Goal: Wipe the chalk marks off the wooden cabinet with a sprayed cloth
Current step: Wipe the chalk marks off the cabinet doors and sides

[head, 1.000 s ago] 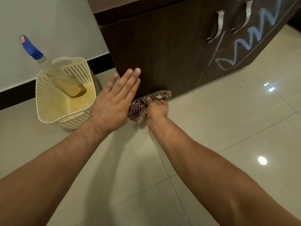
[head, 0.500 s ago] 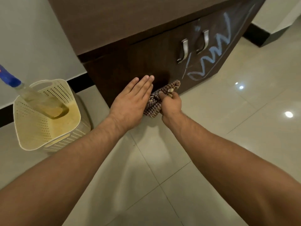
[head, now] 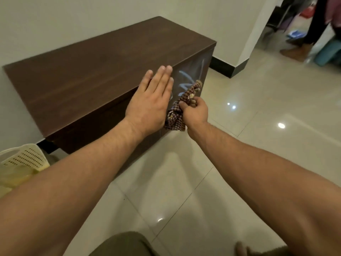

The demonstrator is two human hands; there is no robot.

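At the far left edge, low in the view, stands a cream perforated plastic basket [head: 24, 159] on the floor, partly hidden behind the person's left forearm. Beside it, against the white wall, sits the dark wooden cabinet [head: 88, 76], seen from above so that its broad bare top fills the upper left and its front face falls steeply away towards the floor. The left hand [head: 149, 106] lies flat over the cabinet's front top edge, fingers straight and pressed together, holding nothing; whether the palm actually touches the wood cannot be told. Just right of its fingertips, on the right part of the front face, are pale blue chalk marks [head: 186, 78], zigzag strokes that are somewhat blurred. The checked cloth [head: 175, 119] is bunched up in front of that face, just below the marks, with one twisted end pointing up at them and the other hanging under the fist. The right hand [head: 195, 111] grips it, fingers and thumb curled tightly round the middle of the bundle. Glossy beige floor tiles [head: 258, 154] spread to the right, carrying small bright reflections of lights. A black skirting board [head: 225, 68] runs along the wall corner past the cabinet's right end, and blurred clothing and a standing figure show at the top right corner.
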